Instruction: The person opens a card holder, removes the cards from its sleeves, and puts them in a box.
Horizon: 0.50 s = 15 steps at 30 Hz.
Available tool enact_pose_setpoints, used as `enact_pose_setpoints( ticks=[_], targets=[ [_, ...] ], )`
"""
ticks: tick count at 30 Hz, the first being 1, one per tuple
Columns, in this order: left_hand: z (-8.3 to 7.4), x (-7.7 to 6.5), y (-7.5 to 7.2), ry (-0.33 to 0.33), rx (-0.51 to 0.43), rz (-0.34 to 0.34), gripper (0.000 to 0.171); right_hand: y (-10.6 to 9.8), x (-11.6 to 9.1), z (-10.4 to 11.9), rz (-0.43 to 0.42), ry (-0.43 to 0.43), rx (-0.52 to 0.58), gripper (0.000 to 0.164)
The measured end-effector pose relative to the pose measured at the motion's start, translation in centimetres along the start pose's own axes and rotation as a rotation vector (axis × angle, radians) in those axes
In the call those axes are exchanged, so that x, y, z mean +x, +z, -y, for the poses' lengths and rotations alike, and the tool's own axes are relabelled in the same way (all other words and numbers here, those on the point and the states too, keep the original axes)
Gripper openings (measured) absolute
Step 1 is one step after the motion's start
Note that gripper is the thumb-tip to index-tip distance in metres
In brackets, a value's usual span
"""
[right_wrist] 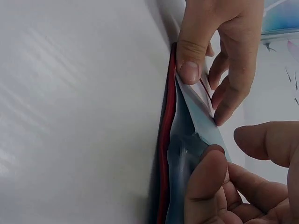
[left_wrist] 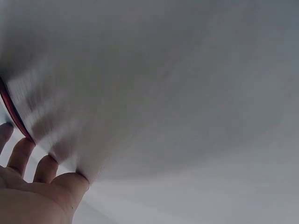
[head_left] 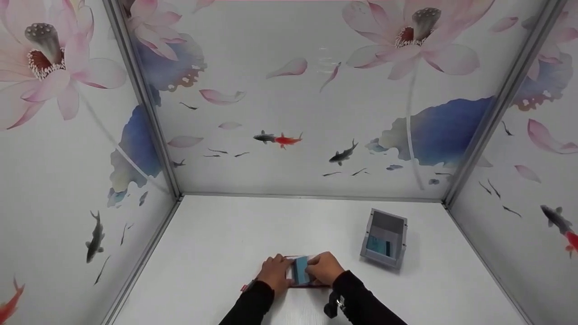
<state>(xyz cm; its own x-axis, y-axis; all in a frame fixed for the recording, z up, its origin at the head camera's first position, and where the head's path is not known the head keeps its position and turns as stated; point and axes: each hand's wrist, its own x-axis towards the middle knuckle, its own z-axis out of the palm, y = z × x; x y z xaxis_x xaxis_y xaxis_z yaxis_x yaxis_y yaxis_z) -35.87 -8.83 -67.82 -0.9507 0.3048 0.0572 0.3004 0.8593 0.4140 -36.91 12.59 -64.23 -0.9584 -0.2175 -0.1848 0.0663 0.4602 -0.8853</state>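
On the white table, a flat card holder with a red edge [right_wrist: 165,135] lies in front of me. A blue card [head_left: 301,271] with a dark stripe lies over its middle. My left hand [head_left: 274,273] holds the holder's left end, with its thumb [right_wrist: 189,72] at the near edge and its fingers at the far edge. From the other side, my right hand [head_left: 326,268] pinches the card's right side between thumb and fingers. In the right wrist view, the blue sheet lifts and bends at those fingertips. The right hand hides the holder's right end.
A grey open box [head_left: 389,223] stands on the table to the right, beyond my right hand. Inside it lies another blue card [head_left: 375,244] with a dark stripe. Panels printed with lotus flowers and fish [head_left: 289,104] wall in the table [head_left: 226,230] at the back and both sides.
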Motion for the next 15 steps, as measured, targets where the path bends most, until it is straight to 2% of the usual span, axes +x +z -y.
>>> enact_pose_setpoints(
  ticks=[6,10,15],
  targets=[
    [-0.2,-0.3,-0.6,0.036,-0.006,-0.004,0.057,0.0,-0.1,-0.2,-0.014,-0.018,-0.031,0.016],
    [0.4,0.1,0.4,0.035,0.026,-0.028,0.058,0.2,0.3,-0.5,-0.006,-0.017,-0.060,0.015],
    [0.6,0.5,0.8,0.009,0.021,-0.017,0.060,0.5,0.4,-0.8,-0.007,-0.029,-0.042,0.013]
  ],
)
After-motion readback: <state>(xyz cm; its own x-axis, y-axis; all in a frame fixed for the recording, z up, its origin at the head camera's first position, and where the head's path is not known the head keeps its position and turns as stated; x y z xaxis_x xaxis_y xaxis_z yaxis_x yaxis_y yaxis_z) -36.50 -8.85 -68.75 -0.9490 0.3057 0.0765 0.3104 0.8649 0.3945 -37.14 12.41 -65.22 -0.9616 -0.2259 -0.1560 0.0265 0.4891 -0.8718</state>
